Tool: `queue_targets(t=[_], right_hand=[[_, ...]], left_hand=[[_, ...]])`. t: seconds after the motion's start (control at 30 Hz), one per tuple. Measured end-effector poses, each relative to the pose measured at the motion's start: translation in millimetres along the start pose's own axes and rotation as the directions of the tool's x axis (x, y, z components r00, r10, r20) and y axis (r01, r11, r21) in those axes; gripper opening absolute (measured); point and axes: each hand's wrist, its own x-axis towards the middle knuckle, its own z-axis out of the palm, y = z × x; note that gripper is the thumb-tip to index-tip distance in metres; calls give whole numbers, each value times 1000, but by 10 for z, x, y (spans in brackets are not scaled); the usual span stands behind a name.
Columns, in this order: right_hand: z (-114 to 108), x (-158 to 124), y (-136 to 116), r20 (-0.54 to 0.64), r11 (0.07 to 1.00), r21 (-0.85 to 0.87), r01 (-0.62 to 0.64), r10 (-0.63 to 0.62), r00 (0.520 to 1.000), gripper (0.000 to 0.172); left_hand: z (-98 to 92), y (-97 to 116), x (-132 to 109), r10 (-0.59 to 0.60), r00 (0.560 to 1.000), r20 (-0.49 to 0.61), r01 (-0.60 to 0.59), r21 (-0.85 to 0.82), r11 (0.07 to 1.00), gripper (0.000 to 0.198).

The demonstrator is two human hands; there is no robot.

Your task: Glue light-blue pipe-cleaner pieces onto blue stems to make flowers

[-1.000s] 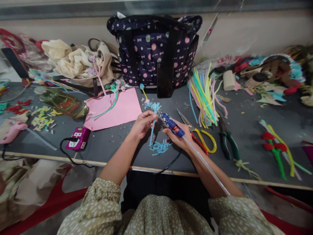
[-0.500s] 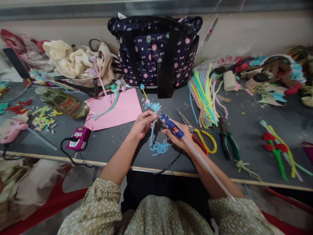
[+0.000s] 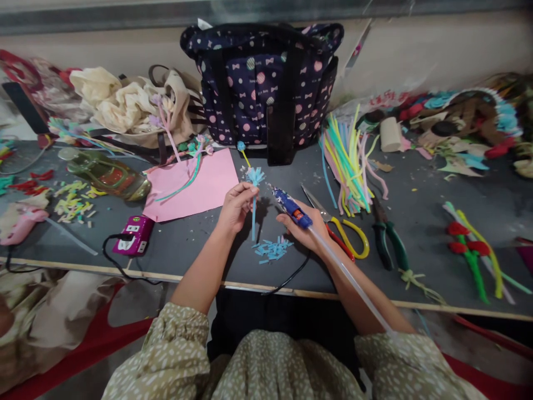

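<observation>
**A small gap between the blue flower and the glue gun**

The left hand held the blue flower in a narrow pinch just below its fringed top, so it was the nearer hand to it. The flower's stem ran from that pinch back toward the person, its long axis nearly straight in line with the view. The right hand was wrapped round the glue gun, whose nozzle pointed forward and leftward, near the flower's right side but not touching it. A clear glue stick trailed from the gun's rear.

On the near side of the left hand, blue snippets lay loose on the bench. Just right of the right hand lay scissors, with pliers farther right. Ahead of that hand was a bundle of coloured stems. A pink sheet lay forward and left of the left hand; beyond both hands stood a patterned bag.
</observation>
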Motion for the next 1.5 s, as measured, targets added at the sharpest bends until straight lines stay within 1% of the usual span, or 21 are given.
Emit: queue_targets(t=[0.1, 0.17, 0.27, 0.37, 0.43, 0.53, 0.73, 0.83, 0.97, 1.07, 1.1, 1.17, 1.23, 1.3, 1.4, 1.43, 1.5], right_hand=[[-13, 20, -20, -10, 999, -52, -3, 3, 1000, 31], [-12, 32, -24, 16, 997, -78, 25, -23, 1000, 28], [-5, 46, -29, 121, 994, -86, 65, -55, 991, 19], [9, 49, -43, 250, 989, -127, 74, -40, 967, 15], [31, 43, -55, 296, 980, -176, 94, -38, 955, 13], [91, 22, -63, 340, 962, -225, 155, -71, 938, 10], [232, -32, -83, 436, 907, -291, 306, -159, 886, 9], [270, -49, -114, 478, 882, -321, 345, -164, 863, 9], [295, -63, -141, 494, 867, -348, 356, -153, 856, 10], [273, -57, -132, 446, 887, -316, 336, -174, 878, 10], [254, -51, -123, 412, 902, -300, 311, -171, 895, 10], [206, -33, -92, 318, 943, -247, 222, -138, 938, 10], [159, -14, -54, 204, 984, -128, 124, -96, 974, 10], [128, 2, -20, 70, 996, 48, 77, -80, 994, 12], [114, 24, -3, -114, 950, 308, 48, -13, 993, 14], [111, 32, -8, -151, 924, 382, 30, 30, 988, 14], [101, 48, -24, -181, 869, 496, -4, 108, 978, 17]], left_hand=[[-17, 19, 30, -8, 999, -40, 5, -76, 997, 17], [-21, 25, 46, -16, 999, -51, 10, -112, 994, 16], [-21, 33, 57, 9, 997, -77, -21, -160, 987, 16], [-26, 48, 61, 47, 992, -117, -69, -189, 980, 20], [-34, 60, 61, 78, 985, -152, -106, -188, 976, 22], [-49, 80, 59, 128, 967, -220, -165, -158, 973, 23], [-78, 114, 56, 279, 894, -350, -328, -88, 940, 21], [-68, 127, 44, 296, 878, -376, -347, -75, 935, 22], [-28, 139, 20, 271, 880, -389, -324, -76, 943, 24], [-16, 132, 16, 281, 885, -371, -329, -72, 942, 23], [-19, 127, 19, 280, 888, -364, -326, -69, 943, 22], [-30, 112, 27, 269, 898, -348, -310, -67, 948, 20], [-43, 92, 38, 238, 914, -329, -276, -73, 958, 20], [-53, 69, 50, 187, 935, -300, -222, -87, 971, 19], [-57, 27, 63, 84, 972, -219, -107, -98, 989, 16], [-54, 11, 66, 47, 981, -188, -66, -92, 994, 15], [-41, -17, 65, -26, 990, -135, 17, -66, 998, 14]])
